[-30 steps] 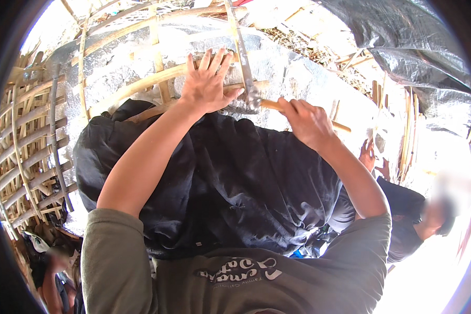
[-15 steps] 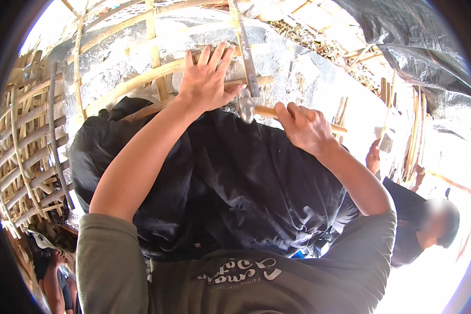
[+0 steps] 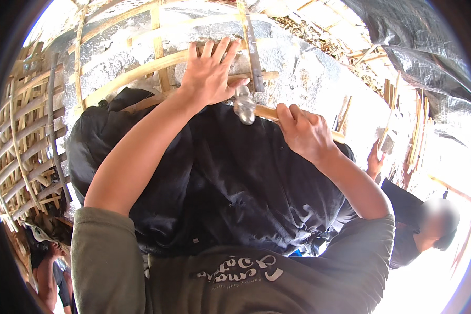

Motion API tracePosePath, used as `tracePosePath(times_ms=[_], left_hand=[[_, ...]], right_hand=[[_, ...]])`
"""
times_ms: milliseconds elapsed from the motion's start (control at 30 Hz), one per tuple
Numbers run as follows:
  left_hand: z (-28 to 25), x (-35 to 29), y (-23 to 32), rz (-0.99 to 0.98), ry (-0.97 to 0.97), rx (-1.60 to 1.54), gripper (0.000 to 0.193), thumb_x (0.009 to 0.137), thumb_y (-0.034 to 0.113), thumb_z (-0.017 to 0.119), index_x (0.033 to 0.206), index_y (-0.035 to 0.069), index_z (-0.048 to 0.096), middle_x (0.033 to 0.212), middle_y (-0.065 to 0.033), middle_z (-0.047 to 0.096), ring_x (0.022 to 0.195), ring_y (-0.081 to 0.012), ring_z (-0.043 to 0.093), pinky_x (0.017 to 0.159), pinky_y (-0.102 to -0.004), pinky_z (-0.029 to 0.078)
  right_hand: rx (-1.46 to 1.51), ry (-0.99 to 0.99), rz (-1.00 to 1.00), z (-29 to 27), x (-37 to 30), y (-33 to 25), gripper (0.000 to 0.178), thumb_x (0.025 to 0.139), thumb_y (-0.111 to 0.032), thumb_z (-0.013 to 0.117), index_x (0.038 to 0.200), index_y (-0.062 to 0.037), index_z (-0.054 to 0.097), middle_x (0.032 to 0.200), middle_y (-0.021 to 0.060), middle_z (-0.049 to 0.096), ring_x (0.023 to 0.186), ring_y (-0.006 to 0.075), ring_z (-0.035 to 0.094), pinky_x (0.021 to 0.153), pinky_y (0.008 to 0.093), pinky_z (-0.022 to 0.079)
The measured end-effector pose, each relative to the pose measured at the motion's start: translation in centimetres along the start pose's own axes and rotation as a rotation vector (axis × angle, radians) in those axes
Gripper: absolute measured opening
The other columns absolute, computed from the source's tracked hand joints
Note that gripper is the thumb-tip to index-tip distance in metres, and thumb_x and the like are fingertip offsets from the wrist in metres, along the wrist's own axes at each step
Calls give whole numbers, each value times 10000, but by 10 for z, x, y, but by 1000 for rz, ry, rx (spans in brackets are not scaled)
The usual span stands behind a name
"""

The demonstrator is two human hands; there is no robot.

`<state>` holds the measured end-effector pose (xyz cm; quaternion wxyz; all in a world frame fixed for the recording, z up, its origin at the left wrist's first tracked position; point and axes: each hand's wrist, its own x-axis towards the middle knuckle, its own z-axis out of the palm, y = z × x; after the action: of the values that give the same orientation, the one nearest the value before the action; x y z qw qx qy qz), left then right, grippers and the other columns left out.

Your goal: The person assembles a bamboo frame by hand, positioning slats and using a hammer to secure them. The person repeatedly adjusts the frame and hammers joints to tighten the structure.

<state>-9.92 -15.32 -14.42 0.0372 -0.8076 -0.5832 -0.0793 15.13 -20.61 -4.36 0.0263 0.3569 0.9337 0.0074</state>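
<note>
My left hand (image 3: 206, 76) is spread out flat against a frame of bamboo strips (image 3: 136, 75), fingers apart and pointing up. An upright wooden slat (image 3: 253, 49) stands just right of its fingers. My right hand (image 3: 304, 132) is closed round the wooden handle of a hammer (image 3: 245, 105). The hammer's rounded metal head hangs below the slat's lower end, close to my left thumb. Whether a nail sits near the thumb is too small to tell. Beneath both arms spreads wrinkled black cloth (image 3: 230, 178).
At the left stands a woven bamboo lattice (image 3: 29, 141). Black plastic sheeting (image 3: 418, 52) hangs at the upper right. Another person (image 3: 408, 220) is at the right, one hand raised to a pale piece by the wall. Someone else (image 3: 47, 272) sits at the lower left.
The frame and slat sit slightly farther right and higher in the picture. The hammer head has tilted a little and keeps close to my left thumb. Both hands keep their hold.
</note>
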Motion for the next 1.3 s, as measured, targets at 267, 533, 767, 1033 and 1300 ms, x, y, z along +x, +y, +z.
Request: tracePosePath(times_ms=[267,533,767,1033,1300], left_hand=[[-2,0,1,-7,-32,-3,851,926,643,518,1556,99,338,1535,-100,411,1330,-304,457,1094,-606,314],[3,-1,1,-6,17,7,838,934,645,502,1547,94,348,1515,-116,437,1309,-319,478,1070,-607,341],[9,-2,2,0,73,-11,834,940,659,483,1539,92,359,1507,-120,449,1291,-328,490,1055,-607,353],[11,1,3,-5,113,-25,840,930,661,498,1539,99,363,1492,-118,470,1270,-326,499,1060,-601,338],[17,-3,1,-10,147,-19,853,925,666,499,1541,93,359,1499,-127,473,1262,-332,514,1056,-597,346]], right_hand=[[92,18,152,14,1,11,162,994,-217,577,1047,-78,513,766,125,662,617,336,698,518,452,575],[78,-157,274,21,8,27,190,1015,-250,560,1033,-78,482,752,148,664,628,374,690,529,463,560],[178,-197,366,21,12,34,185,1014,-239,563,1027,-75,477,750,174,677,651,398,681,573,487,557],[212,-189,341,29,10,39,192,973,-122,616,1088,-13,508,742,200,664,662,408,676,559,471,536],[301,-160,310,32,6,39,181,975,-84,582,1122,-8,506,749,218,659,664,433,670,553,492,521]])
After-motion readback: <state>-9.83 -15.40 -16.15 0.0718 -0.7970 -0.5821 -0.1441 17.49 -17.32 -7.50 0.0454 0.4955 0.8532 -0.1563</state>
